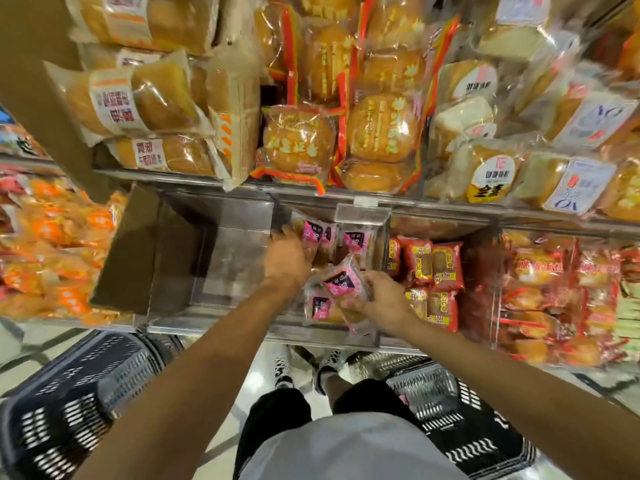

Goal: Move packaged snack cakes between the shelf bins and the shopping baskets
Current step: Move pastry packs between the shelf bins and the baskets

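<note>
Right hand: the right hand [379, 295] gripped one clear-wrapped snack cake with a pink-and-black label [343, 283], fingers curled round its right edge, the pack tilted.
Left hand: the left hand [287, 256] reached into the clear acrylic shelf bin [239, 258], fingertips on a pink-labelled pack at the back [313, 233]; whether it pinched the pack or only touched it could not be told.
Loose packs: another pink-labelled cake [356, 240] lay just beyond the right hand; one more [320, 306] lay just below the held pack, between the two wrists.
Right of right hand: red-and-yellow wrapped cakes [433, 268] in the neighbouring bin.
Above both hands: upper shelf of round golden cakes in clear wrap with red edging [381, 129].
Below left forearm: dark blue perforated plastic shopping basket [69, 403] on the floor.
Below right forearm: black perforated plastic shopping basket [460, 420], blurred.
</note>
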